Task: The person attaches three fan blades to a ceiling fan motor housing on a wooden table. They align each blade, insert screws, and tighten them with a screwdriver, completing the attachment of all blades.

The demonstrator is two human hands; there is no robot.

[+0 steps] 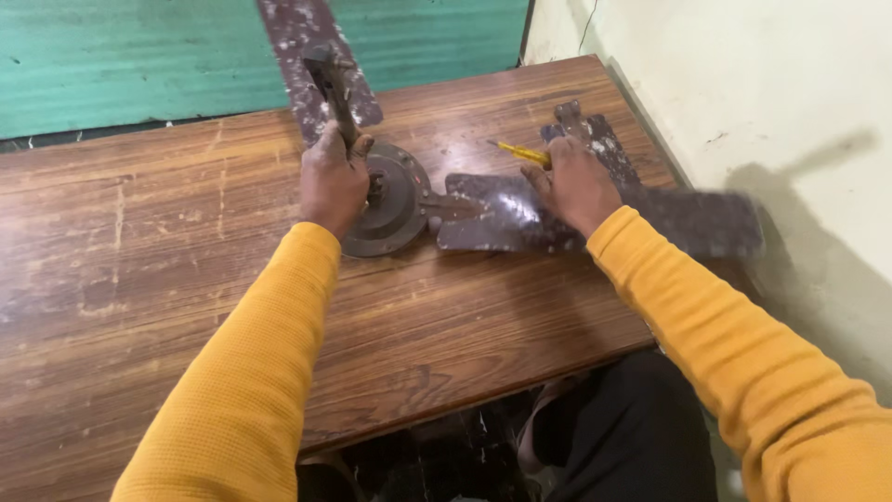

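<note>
two hands on a fan hub (395,200): left (333,181) gripping pliers (333,88), right (574,186) holding a yellow screwdriver (520,151)

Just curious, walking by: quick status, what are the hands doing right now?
Left hand grips a tool on the fan hub. Right hand presses a fan blade, yellow screwdriver at its fingers. Nothing in the way.

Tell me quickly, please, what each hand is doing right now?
Left hand: closed around a dark tool handle at the round fan motor hub.
Right hand: resting on a fan blade, holding a yellow screwdriver.
</note>
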